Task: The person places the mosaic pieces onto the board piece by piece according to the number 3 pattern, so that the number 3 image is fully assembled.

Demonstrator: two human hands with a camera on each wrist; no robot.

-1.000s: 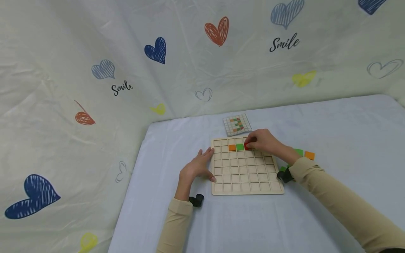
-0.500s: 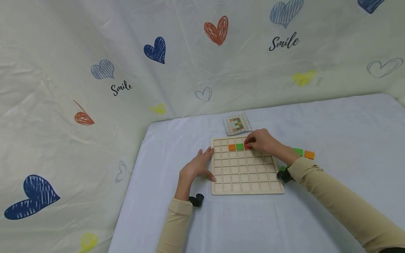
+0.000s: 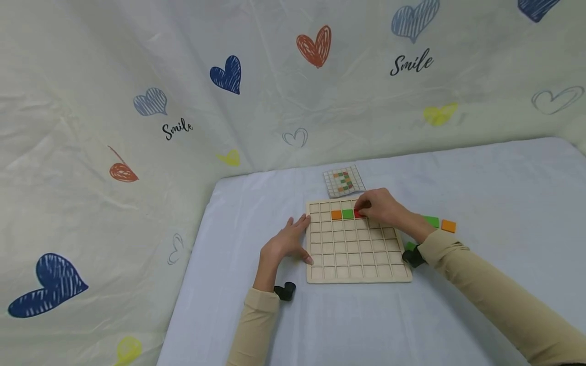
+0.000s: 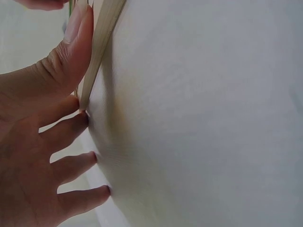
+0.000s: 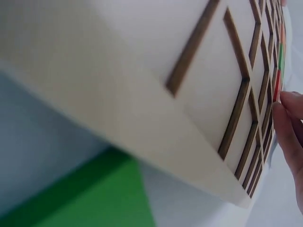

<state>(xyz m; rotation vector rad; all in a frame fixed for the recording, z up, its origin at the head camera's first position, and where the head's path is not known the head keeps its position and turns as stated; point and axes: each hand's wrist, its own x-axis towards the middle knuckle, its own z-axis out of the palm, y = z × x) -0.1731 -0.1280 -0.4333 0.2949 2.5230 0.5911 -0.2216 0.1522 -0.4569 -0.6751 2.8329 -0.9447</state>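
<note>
A pale wooden grid board lies flat on the white table. My left hand rests at its left side, fingers spread and thumb on the edge; in the left wrist view the thumb lies over the board's rim. At the board's upper part, my right hand pinches a red square tile, partly covered by the fingertips. That tile sits in line with a green tile and an orange tile in the grid. The right wrist view shows thumb and finger at the red tile.
Behind the board lies a pattern card with coloured squares. To the right are a loose green tile, an orange tile and another green tile, partly hidden by the right wrist. A heart-printed curtain hangs behind the table.
</note>
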